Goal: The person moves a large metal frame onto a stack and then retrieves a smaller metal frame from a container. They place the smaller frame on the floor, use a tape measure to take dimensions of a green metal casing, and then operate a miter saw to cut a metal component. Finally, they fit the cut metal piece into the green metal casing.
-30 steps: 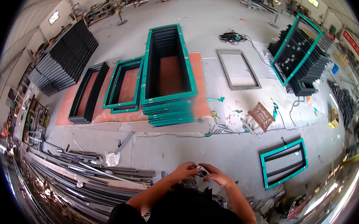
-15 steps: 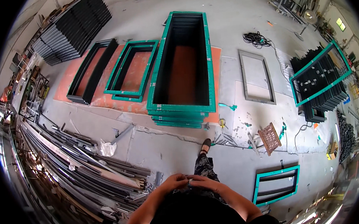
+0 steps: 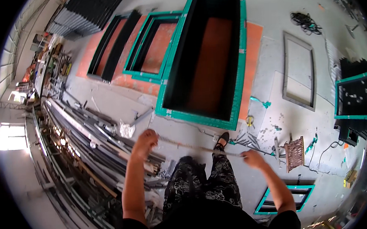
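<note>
One thin pale strip (image 3: 194, 146), held between the hands, sloping down toward the right. Clock centred on the strip's middle.

Left hand (image 3: 145, 143), between 9 and 10 o'clock: fingers closed on the strip, its left end at their right side. Right hand (image 3: 254, 159), between 3 and 4 o'clock: fingers pinched on the strip, which leaves from their left side. Middle span touched by neither hand.

Counts, left to right:
- 1 pile of long bars (image 3: 105, 140), 9 o'clock; bars too many to count.
- 1 ribbed dark stack (image 3: 87, 13), between 10 and 11.
- 1 black frame stack (image 3: 121, 51), near 11.
- 2 green-edged frames (image 3: 145, 75), offset, 11 to 12.
- 1 tall green-rimmed stack (image 3: 200, 118), 12.
- 1 shoe (image 3: 224, 138), near 2.
- 1 green frame (image 3: 307, 197), 4.
- 1 woven stool (image 3: 295, 154), past 3.
- 1 grey frame (image 3: 284, 66), 2.
- 1 cable heap (image 3: 306, 23), between 1 and 2.
- 1 black stack (image 3: 359, 95) fronted by a green frame, toward 2 to 3.

Obscured: ribbed stack and tall stack cut by the upper edge; tall stack's layers uncountable. Strip's ends hidden in the fingers; its material blurred. Right forearm covers part of the 4 o'clock frame.
</note>
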The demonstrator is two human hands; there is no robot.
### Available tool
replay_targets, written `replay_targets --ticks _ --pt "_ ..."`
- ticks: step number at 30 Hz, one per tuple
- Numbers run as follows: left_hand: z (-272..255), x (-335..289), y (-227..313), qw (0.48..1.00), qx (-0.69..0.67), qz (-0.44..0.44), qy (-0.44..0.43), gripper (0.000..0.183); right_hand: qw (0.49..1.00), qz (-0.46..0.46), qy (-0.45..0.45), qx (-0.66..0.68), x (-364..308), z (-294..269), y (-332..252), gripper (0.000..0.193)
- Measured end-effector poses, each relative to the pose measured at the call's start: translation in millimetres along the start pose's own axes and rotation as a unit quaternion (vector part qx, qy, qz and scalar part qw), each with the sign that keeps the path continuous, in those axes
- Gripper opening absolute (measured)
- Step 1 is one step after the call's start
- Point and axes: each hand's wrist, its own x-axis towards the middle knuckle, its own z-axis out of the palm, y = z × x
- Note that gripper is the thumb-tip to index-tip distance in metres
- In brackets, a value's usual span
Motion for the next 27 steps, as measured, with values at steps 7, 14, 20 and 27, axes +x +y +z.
replay_targets --ticks 7,14,20,27 --pt "-10 129 -54 0.954 0.228 0.080 0.174 0.023 0.993 0.093 -0.070 0.000 56 -84 44 0.032" --pt "94 193 -54 0.646 0.592 0.449 0.177 0.021 0.992 0.111 0.011 0.056 94 -89 53 0.033" --pt "97 253 -106 0.681 0.552 0.466 0.118 0.027 0.994 0.112 0.011 0.010 125 -88 60 0.031" --pt "56 281 -113 0.695 0.559 0.423 0.160 0.028 0.995 0.088 0.034 0.004 171 -68 35 0.027"
